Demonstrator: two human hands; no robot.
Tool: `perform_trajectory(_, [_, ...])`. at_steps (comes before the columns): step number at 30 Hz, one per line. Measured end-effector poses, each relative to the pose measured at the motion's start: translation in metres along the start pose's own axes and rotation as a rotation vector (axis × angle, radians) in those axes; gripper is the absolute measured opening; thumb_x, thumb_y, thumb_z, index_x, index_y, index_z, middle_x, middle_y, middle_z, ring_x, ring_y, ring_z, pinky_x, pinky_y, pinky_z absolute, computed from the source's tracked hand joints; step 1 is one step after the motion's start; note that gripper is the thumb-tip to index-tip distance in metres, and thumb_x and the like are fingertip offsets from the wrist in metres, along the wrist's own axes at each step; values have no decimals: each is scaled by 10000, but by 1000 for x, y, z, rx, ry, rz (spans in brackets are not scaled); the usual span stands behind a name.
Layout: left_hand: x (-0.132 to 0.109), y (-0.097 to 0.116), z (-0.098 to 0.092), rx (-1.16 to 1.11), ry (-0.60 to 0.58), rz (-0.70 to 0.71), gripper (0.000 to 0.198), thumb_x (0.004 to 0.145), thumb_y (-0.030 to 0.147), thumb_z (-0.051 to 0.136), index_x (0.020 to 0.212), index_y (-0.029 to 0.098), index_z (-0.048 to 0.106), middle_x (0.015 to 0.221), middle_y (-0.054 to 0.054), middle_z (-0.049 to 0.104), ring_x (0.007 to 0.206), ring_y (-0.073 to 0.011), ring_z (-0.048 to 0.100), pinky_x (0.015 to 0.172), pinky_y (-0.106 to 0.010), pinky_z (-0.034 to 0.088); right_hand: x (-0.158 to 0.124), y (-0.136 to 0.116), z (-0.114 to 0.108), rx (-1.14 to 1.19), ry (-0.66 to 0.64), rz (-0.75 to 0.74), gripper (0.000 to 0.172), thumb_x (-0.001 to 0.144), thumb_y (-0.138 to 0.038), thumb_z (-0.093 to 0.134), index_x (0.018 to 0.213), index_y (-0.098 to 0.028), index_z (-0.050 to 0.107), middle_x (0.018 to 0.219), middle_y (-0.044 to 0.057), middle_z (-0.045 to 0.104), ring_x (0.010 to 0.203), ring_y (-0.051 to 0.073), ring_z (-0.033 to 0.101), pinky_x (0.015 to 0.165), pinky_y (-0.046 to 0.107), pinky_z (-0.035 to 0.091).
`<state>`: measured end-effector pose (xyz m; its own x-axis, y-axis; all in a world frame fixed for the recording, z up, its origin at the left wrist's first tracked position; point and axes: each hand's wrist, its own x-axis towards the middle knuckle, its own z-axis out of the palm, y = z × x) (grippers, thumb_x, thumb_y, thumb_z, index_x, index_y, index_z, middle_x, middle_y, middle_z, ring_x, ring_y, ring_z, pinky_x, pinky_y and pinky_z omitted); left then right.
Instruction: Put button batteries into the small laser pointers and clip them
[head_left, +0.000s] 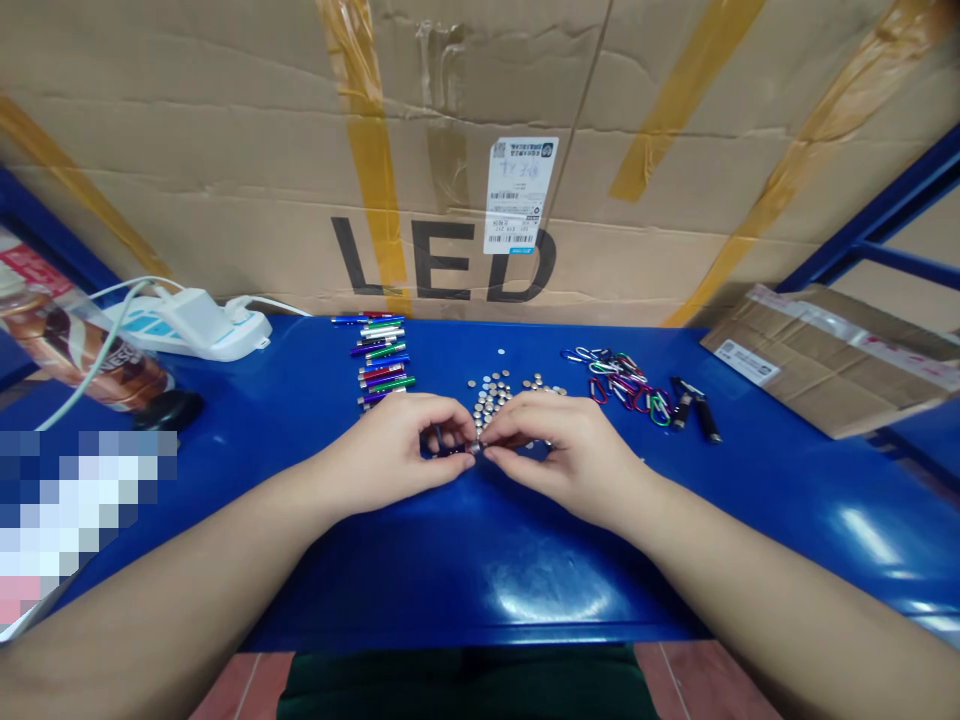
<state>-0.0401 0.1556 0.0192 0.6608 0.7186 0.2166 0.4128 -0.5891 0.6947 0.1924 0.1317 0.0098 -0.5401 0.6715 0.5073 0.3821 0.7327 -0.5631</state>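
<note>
The left hand point(397, 452) and the right hand point(574, 450) meet fingertip to fingertip. Both are closed narrow on a small dark piece point(450, 450), which sits between them just above the blue table point(480, 560). What the right fingertips press at its end is too small to tell. Just behind the hands lies a heap of button cells point(496, 392). Behind the left hand is a row of coloured tubes point(382, 362), and behind the right hand are some carabiners point(622, 385). I think the pinch is thin, so the piece may slip and roll into the heap, or a wrist may scatter the cells.
</note>
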Motion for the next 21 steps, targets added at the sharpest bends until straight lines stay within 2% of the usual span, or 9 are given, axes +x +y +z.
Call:
perform_trajectory(8, [0, 0, 0, -31, 4, 10, 97, 864, 236, 707, 935, 174, 731, 833, -14, 742, 717, -139, 672, 689, -247, 550, 0, 1, -1, -6, -32, 10, 76, 936, -158, 700, 965, -206, 752, 934, 58, 773, 862, 176, 722, 808, 309, 579])
perform_trajectory(21, [-1, -2, 0, -41, 16, 20, 119, 878, 253, 717, 964, 172, 733, 856, -18, 749, 738, -144, 686, 712, -252, 560, -1, 2, 1, -4, -5, -22, 102, 938, -152, 692, 1002, -198, 756, 938, 58, 774, 858, 171, 732, 793, 300, 595])
